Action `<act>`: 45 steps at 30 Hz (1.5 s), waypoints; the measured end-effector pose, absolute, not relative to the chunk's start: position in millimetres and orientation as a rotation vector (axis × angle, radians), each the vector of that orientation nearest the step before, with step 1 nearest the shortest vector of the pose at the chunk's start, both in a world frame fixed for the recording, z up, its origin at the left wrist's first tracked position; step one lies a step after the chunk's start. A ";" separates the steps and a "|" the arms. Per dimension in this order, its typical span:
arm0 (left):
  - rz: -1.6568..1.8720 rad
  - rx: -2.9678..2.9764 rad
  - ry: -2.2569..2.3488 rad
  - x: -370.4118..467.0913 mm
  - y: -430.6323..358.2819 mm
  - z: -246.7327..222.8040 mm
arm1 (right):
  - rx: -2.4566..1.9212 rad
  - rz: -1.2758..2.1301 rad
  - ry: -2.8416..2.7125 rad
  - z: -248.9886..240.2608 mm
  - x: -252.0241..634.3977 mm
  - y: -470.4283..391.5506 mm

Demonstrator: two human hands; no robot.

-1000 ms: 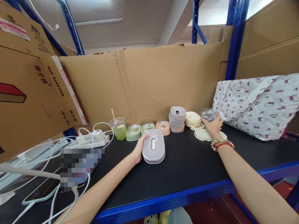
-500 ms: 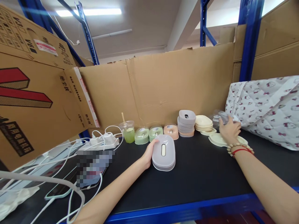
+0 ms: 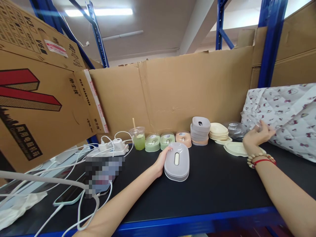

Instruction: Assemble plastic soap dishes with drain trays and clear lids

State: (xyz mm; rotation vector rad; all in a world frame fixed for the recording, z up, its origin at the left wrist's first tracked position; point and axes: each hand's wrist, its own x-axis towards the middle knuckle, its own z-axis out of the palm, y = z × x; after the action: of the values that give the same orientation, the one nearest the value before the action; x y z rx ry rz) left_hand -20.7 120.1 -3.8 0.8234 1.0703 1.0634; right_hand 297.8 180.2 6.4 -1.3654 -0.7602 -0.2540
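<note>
A grey oval case (image 3: 177,162) with a cream strip in its top is gripped at its left edge by my left hand (image 3: 161,162). My right hand (image 3: 258,135) is at the right, its fingers curled round a clear plastic piece (image 3: 254,121) in front of the patterned bag. Just left of it sits a clear plastic cover (image 3: 235,129). Below the right wrist lies a cream flat plate (image 3: 235,148). A stack of cream trays (image 3: 219,129) and a stack of grey cases (image 3: 200,129) stand further left.
Green cases (image 3: 152,143) and a peach case (image 3: 183,139) line the back, beside a green drink (image 3: 138,140). A power strip (image 3: 124,149), cables and phones cover the left. A patterned bag (image 3: 286,115) stands at right; a cardboard wall (image 3: 177,92) closes the back.
My right hand has moved right, lifting a clear plastic piece away from the clear cover. The view has shifted slightly; my left hand still holds the grey case.
</note>
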 end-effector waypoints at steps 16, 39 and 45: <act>1.128 0.738 0.832 -22.1 125.2 -2.6 | -0.537 -0.387 -1.560 8.6 134.8 145.7; 1.224 0.642 0.839 -17.4 133.9 -4.0 | -0.967 -0.259 -1.881 -3.3 122.6 138.6; 1.224 0.648 0.868 -18.0 132.8 -6.6 | -0.866 -0.173 -2.348 3.3 126.9 135.5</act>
State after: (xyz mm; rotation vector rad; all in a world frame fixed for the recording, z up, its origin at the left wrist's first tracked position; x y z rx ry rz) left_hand -18.0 132.8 -6.6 0.6477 0.8682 1.2242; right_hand 126.9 135.5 3.3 -0.8661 -2.3481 -0.1729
